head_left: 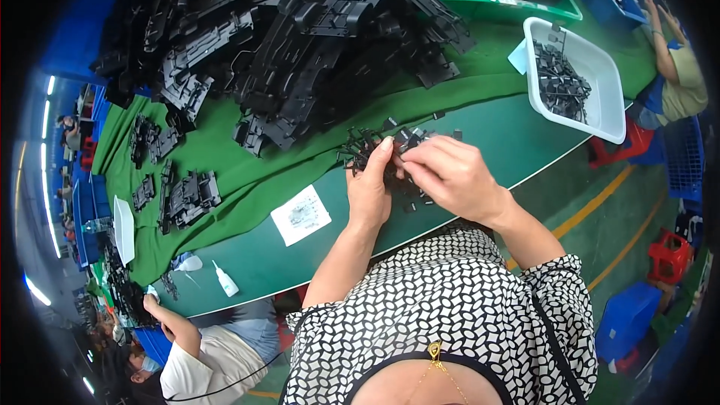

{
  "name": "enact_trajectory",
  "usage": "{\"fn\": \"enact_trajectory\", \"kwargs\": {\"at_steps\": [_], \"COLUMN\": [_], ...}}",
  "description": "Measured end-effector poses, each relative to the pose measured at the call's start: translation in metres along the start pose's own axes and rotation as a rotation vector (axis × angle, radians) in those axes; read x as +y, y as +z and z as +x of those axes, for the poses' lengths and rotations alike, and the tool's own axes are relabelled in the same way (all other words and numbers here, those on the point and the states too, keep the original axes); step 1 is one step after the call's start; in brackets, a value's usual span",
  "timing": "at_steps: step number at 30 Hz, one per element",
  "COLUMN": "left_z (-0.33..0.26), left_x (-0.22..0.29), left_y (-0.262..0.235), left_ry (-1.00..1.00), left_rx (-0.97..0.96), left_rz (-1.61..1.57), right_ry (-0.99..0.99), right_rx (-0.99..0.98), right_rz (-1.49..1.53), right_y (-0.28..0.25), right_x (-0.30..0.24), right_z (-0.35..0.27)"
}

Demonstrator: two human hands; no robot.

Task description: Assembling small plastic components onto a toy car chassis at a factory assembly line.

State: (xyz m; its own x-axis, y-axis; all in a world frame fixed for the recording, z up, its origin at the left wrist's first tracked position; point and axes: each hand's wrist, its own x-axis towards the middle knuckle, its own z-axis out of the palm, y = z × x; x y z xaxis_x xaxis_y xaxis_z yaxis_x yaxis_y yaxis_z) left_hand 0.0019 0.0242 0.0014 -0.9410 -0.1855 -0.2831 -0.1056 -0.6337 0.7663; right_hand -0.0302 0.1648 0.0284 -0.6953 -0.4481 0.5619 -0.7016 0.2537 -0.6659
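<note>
- Hands: two, left hand (369, 189) and right hand (452, 178), pinching one small black plastic part (395, 151) between them.
- One white tub (611, 90) beyond the grip, right.

A single head-worn fisheye view looks steeply down from above the person's chest, close to the fingers (411, 167) that meet near the picture's middle. Beyond the fingertips the green table (517, 135) runs away toward the upper edge; straight lines bend near the dark round rim.
</note>
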Motion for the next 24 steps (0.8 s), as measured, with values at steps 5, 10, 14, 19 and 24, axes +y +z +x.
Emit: {"fn": "enact_trajectory", "kwargs": {"at_steps": [5, 10, 14, 19, 24], "left_z": [-0.001, 0.000, -0.003, -0.003, -0.004], "left_x": [0.002, -0.001, 0.003, 0.000, -0.001], "left_y": [-0.002, -0.008, -0.002, -0.005, -0.006], "left_ry": [-0.033, -0.057, -0.161, -0.162, -0.110], "left_rx": [-0.028, -0.112, -0.063, -0.059, -0.066], "left_rz": [0.054, 0.107, 0.107, 0.057, 0.056], "right_ry": [0.486, 0.457, 0.586, 0.531, 0.767], "right_rx": [0.040, -0.208, -0.168, -0.113, -0.209], "right_rz": [0.346, 0.192, 0.379, 0.602, 0.908], "right_y": [-0.015, -0.006, 0.001, 0.008, 0.000], "right_x": [0.002, 0.010, 0.018, 0.018, 0.007], "right_z": [0.008, 0.005, 0.002, 0.000, 0.008]}}
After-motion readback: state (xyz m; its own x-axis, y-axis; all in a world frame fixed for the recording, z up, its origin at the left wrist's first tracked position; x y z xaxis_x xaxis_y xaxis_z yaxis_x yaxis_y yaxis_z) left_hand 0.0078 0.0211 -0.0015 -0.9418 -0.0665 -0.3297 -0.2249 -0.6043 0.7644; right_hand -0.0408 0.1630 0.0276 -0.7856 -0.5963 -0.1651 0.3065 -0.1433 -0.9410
